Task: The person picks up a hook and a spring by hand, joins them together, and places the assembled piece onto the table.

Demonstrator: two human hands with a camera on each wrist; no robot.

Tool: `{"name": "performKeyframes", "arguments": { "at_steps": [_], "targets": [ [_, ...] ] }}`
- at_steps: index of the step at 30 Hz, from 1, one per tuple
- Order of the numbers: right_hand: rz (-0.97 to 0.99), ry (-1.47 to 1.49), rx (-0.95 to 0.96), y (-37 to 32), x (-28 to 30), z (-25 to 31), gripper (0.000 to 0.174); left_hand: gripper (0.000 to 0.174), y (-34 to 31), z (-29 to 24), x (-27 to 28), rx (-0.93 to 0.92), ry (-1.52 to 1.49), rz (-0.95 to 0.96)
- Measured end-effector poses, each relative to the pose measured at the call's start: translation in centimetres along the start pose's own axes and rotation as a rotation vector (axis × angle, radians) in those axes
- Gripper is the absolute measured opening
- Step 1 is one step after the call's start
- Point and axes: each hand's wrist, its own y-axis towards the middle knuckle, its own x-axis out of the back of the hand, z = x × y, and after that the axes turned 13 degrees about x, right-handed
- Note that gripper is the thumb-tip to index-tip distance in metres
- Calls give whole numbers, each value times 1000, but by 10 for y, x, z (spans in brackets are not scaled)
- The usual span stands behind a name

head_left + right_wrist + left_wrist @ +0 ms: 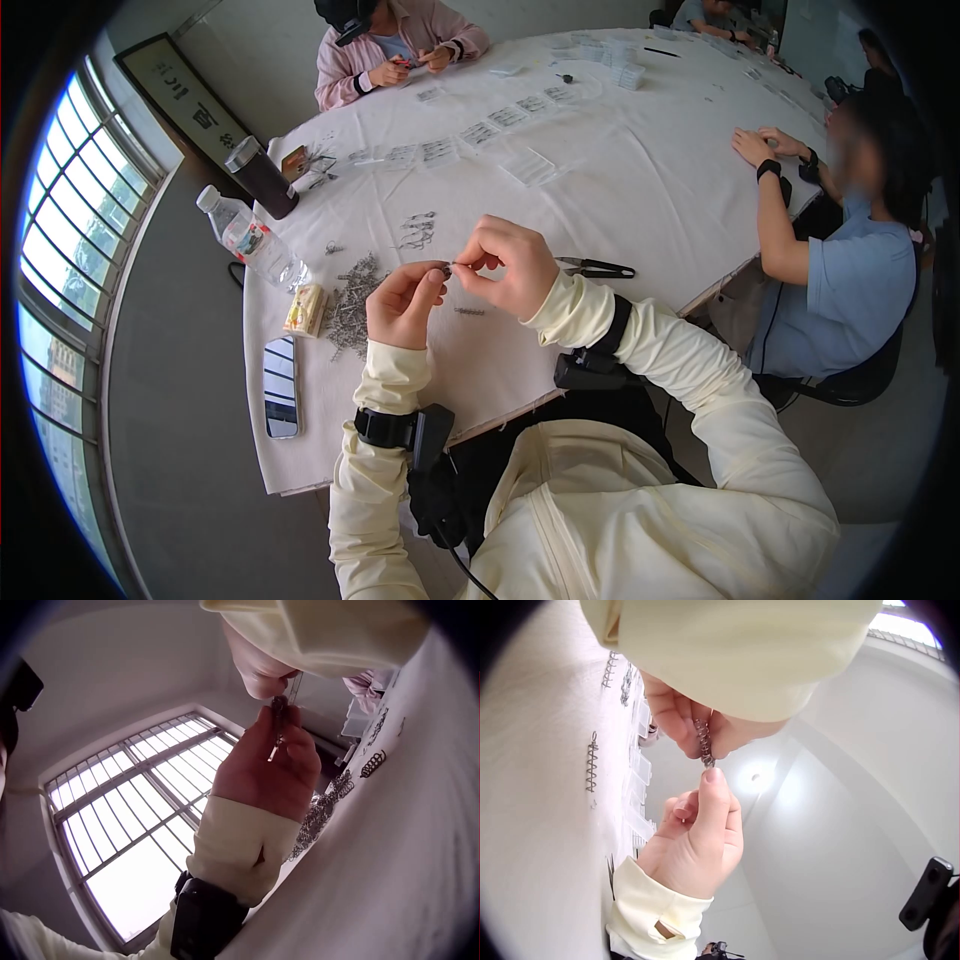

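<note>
Spring (703, 739): thin-wire metal coil, dk. grey w/ shine, spaced turns
L hand (402, 305): pinching spring
R hand (512, 268): fingertips narrow, pinching spring's end

Clock positions per view. Head: spring (447, 270), near centre, mostly hidden by fingers (430, 285). Pile (350, 312), 9 o'clock: coils overlap, uncountable. Trays (480, 133), 12: contents too small to tell. Person in pink (345, 72), 11: head cut off. Left wrist: sleeve (727, 660), 12, cut off, hides part of left hand (673, 716).
</note>
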Motion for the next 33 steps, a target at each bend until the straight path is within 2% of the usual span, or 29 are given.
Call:
{"name": "performKeyframes", "arguments": {
  "at_steps": [7,9,12,25,33],
  "targets": [
    [-26,-111,265,-1,-1,-5,16,17,4,8,5,22,-135,58],
    [-28,-110,273,-1,-2,-4,16,17,5,11,7,69,-298,139],
    [-45,-122,283,-1,-2,-4,17,18,5,11,7,88,-356,180],
    [-88,-198,392,1,0,-5,20,17,2,4,3,121,-421,190],
    [-60,-161,365,0,-1,-3,16,13,2,3,6,142,-439,240]
  ]
}}
